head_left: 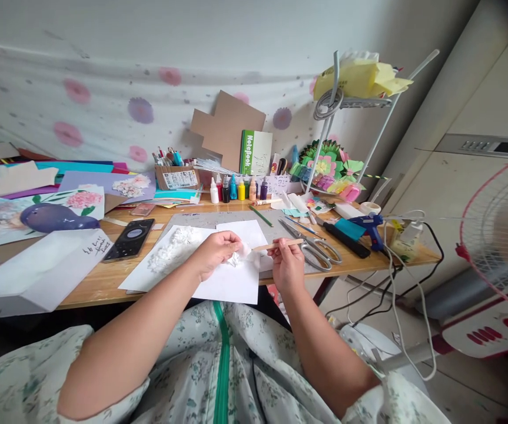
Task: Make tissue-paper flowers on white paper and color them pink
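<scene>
My left hand [218, 252] pinches a small, thin white piece [245, 249], perhaps tissue or a petal, over a white paper sheet [240, 285]. In my right hand [288, 265] is a flat wooden stick [268, 246], held between thumb and fingers, its tip pointing left at the white piece. Whether the tip touches it I cannot tell. Beneath my left fingers some white scraps [235, 259] lie on the paper. A heap of crumpled white bits [175, 250] spreads over the paper's left side. Silver scissors [318, 254] lie just right of my right hand.
A phone [130, 239] and an open white box [37, 271] are on the left. Several paint bottles [233, 189] stand at the back, before a notebook [257, 152]. A blue glue gun [371, 228], its cables hanging, sits near the right edge beside a fan [496, 235].
</scene>
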The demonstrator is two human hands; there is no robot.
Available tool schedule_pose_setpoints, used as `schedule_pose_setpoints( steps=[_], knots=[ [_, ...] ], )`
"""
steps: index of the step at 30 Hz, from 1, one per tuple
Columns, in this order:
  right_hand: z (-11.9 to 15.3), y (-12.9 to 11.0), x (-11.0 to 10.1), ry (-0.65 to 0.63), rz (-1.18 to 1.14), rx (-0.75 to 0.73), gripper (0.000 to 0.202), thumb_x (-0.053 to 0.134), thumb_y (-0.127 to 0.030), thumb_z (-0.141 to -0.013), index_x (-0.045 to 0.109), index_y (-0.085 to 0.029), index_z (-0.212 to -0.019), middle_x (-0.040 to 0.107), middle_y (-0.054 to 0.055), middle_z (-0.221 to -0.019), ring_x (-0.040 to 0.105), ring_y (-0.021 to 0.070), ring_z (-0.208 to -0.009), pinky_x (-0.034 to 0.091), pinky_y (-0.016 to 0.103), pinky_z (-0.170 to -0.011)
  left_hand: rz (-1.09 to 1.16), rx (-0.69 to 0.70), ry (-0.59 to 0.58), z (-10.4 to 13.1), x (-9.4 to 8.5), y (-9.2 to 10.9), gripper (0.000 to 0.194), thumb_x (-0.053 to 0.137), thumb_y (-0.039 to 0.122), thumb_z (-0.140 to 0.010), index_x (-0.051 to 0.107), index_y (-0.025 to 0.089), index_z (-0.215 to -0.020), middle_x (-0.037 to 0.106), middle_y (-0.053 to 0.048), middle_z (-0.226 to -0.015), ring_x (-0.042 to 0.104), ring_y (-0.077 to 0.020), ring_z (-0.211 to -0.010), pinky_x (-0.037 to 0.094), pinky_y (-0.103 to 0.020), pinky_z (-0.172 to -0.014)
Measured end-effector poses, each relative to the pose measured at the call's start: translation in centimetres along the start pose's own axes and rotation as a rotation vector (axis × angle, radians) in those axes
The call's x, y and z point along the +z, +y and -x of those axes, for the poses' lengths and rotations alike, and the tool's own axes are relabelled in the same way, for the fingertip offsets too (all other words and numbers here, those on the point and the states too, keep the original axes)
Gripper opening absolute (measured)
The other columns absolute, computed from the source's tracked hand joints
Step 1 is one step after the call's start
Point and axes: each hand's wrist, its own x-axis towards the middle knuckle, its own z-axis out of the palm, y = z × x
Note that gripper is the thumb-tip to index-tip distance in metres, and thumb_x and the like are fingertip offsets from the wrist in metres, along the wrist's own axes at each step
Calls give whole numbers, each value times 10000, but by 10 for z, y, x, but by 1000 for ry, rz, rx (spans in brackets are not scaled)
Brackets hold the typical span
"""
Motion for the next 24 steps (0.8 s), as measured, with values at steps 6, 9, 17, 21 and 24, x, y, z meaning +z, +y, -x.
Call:
schedule_pose_setpoints(
  steps=[6,9,17,21,24],
  knots=[
    [1,6,-3,-39,70,-31,251,713,-402,-712,615,-171,-720,598,-14,-668,515,102,-559,419,266,-596,-253,98,51,-8,5,-18,87,605,279,-677,612,198,-644,616,5,-623,529,-152,-600,368,-260,-567],
    [5,8,-4,-114,311,-124,227,630,-395,-802,621,-178,-738,585,-16,-636,525,119,-591,417,271,-625,-368,143,86,-8,7,-23,86,596,280,-716,639,216,-678,651,10,-666,545,-165,-633,367,-270,-598],
    [11,10,-2,-235,609,-305,220,575,-360,-850,602,-198,-702,626,17,-750,567,153,-697,436,282,-683,-524,190,143,-5,10,-22,121,568,263,-767,671,240,-709,697,7,-713,597,-176,-675,400,-273,-655],
    [12,12,-2,-285,679,-380,199,570,-319,-860,618,-200,-708,639,26,-750,581,161,-720,442,290,-710,-527,209,152,-5,12,-24,124,563,233,-771,675,231,-719,705,5,-729,607,-170,-678,415,-268,-660],
    [12,11,0,-315,713,-424,199,563,-281,-864,625,-206,-690,649,26,-738,593,161,-723,448,284,-710,-506,234,172,-4,12,-26,124,555,237,-785,670,222,-741,704,-1,-753,616,-172,-712,430,-270,-684]
  ],
)
